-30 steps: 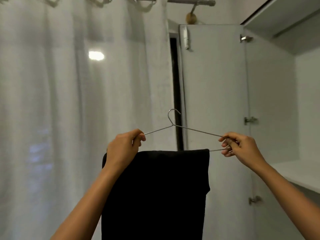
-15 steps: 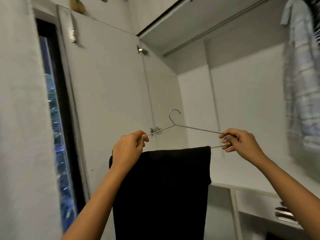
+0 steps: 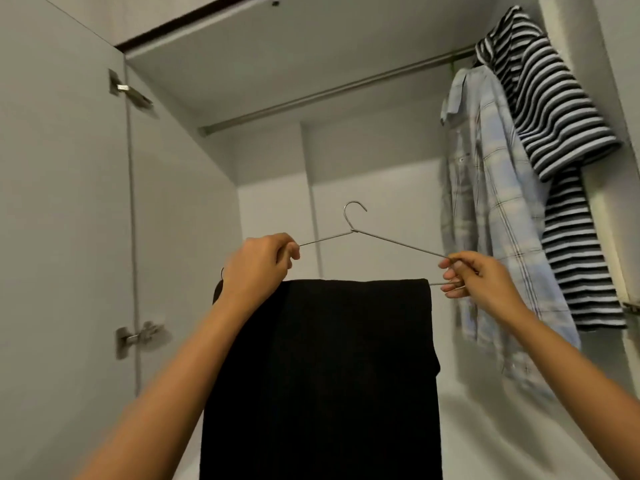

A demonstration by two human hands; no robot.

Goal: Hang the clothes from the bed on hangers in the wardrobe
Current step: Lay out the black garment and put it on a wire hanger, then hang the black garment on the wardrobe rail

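Holding a wire hanger (image 3: 388,240) roughly level by both ends, below the rail (image 3: 329,93), with open space between the two.

- Left hand (image 3: 258,268): forearm comes up from lower left, back of hand to camera. Fingers are curled over the hanger's left shoulder, with thumb and forefinger pinching the wire.
- Right hand (image 3: 481,275): forearm comes up from lower right. Fingertips pinch the right end, where the sloped wire meets the bottom bar. Grip is light and the other fingers are loosely bent.
- Black garment (image 3: 322,375): folded over the hanger's bottom bar, it hangs straight down and runs off the bottom edge. It sits toward the left-hand side of the bar, leaving a short stretch of bar bare near the right hand.
- Hook: points up toward the rail and is not on it.

Surroundings:
- The white wardrobe interior has the rail running just under the top panel (image 3: 294,46).
- A pale plaid shirt (image 3: 485,209) hangs at the rail's right end; its lower part is blurred.
- A black-and-white striped top (image 3: 547,109) hangs just right of the shirt, overlapping it.
- The open door (image 3: 62,202) stands left of the rail, with two metal hinges showing on its edge: upper hinge (image 3: 130,90) and lower hinge (image 3: 136,336).
- A white shelf surface (image 3: 485,427) lies well below the rail.
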